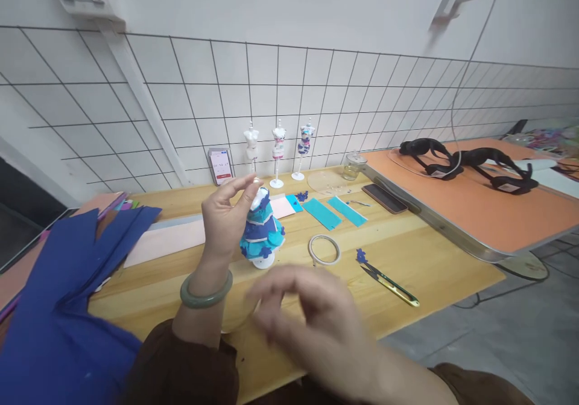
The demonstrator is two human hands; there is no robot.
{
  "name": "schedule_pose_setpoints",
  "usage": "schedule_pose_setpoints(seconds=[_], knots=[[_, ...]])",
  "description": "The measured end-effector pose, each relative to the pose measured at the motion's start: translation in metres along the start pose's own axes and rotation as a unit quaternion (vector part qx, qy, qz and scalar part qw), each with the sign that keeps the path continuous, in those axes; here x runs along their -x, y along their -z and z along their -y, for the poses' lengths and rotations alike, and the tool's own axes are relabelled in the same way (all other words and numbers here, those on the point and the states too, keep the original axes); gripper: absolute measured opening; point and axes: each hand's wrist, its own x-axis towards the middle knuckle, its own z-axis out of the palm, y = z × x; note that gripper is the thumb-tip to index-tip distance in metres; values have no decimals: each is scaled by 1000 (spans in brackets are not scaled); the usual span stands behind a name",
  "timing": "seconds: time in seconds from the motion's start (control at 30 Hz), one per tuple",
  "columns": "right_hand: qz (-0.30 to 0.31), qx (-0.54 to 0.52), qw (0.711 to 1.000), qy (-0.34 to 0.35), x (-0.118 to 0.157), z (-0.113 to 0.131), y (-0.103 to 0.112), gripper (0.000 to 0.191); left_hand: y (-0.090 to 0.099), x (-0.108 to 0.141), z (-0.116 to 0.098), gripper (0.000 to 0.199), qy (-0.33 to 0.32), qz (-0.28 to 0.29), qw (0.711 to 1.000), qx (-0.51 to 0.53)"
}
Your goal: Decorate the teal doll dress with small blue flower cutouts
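Observation:
My left hand (228, 215), with a green bangle at its wrist, pinches the top of a miniature mannequin (263, 261). The mannequin wears a tiered dress (260, 230) in teal and dark blue with small blue flowers, and stands upright on its white base. Closer to me is my right hand (316, 320), blurred by motion, thumb and fingers brought together. A thin pale strip or thread seems to trail by its fingertips; what they hold is not clear. Right of the dress lies a roll of tape (324, 250). Thread snips (391, 285) rest beside a small blue flower (360, 255).
Three mini mannequins (277, 151) stand along the tiled wall near a phone (220, 166). Teal strips (322, 213), a dark phone (384, 198) and a glass jar (353, 166) are farther right. Blue cloth (67, 284) covers the left side. An orange table (474, 212) adjoins at right.

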Motion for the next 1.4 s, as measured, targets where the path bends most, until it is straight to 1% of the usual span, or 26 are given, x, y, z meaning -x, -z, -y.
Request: schedule_pose_setpoints(seconds=[0.13,0.2,0.27,0.4,0.57,0.67,0.87,1.1,1.23,1.4], knots=[[29,-22,999,-20,-40,49,6,64,1,0,-1,21,-17,17,1000,-6],[51,-41,997,-33,-52,63,8,66,1,0,-2,20,-13,19,1000,-5],[71,-56,995,-44,-59,69,8,67,1,0,-3,19,-5,19,1000,-1],[101,-61,992,-47,-63,67,1,67,2,0,-3,18,0,25,1000,5],[125,-35,991,-39,-65,66,-5,67,2,-1,-2,18,-11,21,1000,-1],[124,-21,991,-34,-64,64,-3,67,3,-2,-2,18,-13,17,1000,-7],[94,-20,995,-18,-59,56,1,65,5,-3,0,17,-18,10,1000,-16],[138,13,990,16,-61,47,-8,68,5,-3,1,18,-15,13,1000,-6],[143,15,989,20,-63,44,-9,68,6,-4,0,17,-20,11,1000,-11],[147,8,989,13,-64,46,-6,68,6,-4,-1,18,-14,12,1000,-21]])
